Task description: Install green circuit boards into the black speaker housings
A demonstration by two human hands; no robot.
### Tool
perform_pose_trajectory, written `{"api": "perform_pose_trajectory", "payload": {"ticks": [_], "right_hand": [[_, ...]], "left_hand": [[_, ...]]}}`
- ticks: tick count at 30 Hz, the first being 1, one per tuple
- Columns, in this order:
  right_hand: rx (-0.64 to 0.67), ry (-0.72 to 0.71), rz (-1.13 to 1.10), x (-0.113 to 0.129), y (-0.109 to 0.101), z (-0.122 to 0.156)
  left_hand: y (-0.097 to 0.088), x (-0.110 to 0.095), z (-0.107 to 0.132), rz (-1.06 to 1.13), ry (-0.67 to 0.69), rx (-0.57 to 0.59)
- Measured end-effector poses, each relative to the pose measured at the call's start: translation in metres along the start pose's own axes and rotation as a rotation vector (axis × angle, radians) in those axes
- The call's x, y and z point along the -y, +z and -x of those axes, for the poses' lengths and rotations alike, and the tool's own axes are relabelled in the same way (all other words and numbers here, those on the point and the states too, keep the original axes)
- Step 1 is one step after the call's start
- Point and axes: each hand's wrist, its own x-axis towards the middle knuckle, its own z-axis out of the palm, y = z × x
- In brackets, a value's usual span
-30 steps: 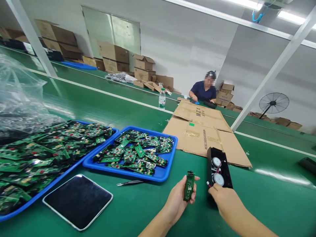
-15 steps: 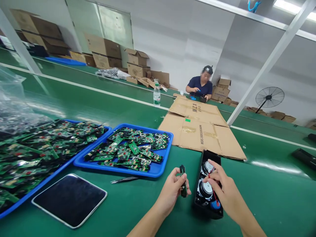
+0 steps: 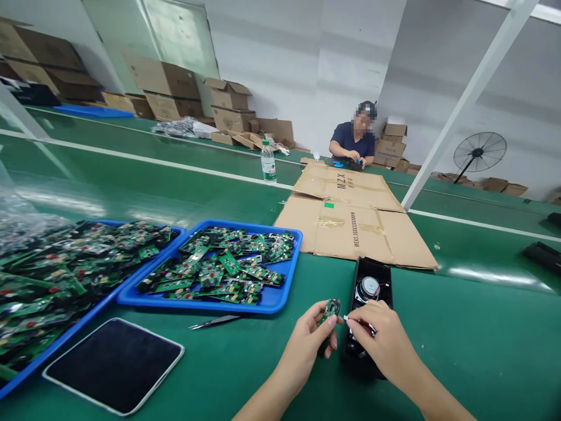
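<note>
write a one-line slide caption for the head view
Left hand holds a circuit board; right hand, over an open black case, pinches a white connector.

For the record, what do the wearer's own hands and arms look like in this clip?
The left hand and right hand are both ungloved. No sleeve shows on the visible length of either forearm, and no watch, bracelet or ring can be made out.

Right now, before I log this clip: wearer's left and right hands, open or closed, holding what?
Left hand: closed, holding a green circuit board.
Right hand: closed, pinching a small white connector.
</note>
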Motion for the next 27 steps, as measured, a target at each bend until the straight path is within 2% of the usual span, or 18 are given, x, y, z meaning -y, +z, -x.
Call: {"api": "perform_pose_trajectory", "payload": {"ticks": [5,8,12,15,18,24,27], "right_hand": [[0.045,0.04,-0.064,0.0,-0.008,-0.003],[0.054,0.087,-0.14,0.0,-0.006,-0.004],[0.022,0.094,-0.164,-0.002,-0.001,-0.003],[-0.021,0.032,-0.1,-0.003,0.001,-0.001],[-0.068,-0.044,-0.041,-0.003,0.002,0.0],[-0.181,-0.234,0.142,-0.001,0.003,0.002],[-0.192,-0.343,0.27,0.0,0.002,0.001]], "left_hand": [[-0.002,-0.003,0.0,0.268,-0.099,-0.018],[-0.003,-0.003,0.0,0.292,-0.114,0.02],[-0.003,-0.004,0.003,0.247,-0.1,0.134],[-0.002,-0.007,0.004,0.183,-0.076,0.177],[0.0,-0.008,0.005,0.127,-0.061,0.161],[0.002,-0.008,0.008,0.163,-0.085,0.186],[0.003,-0.008,0.009,0.169,-0.102,0.194]]}}
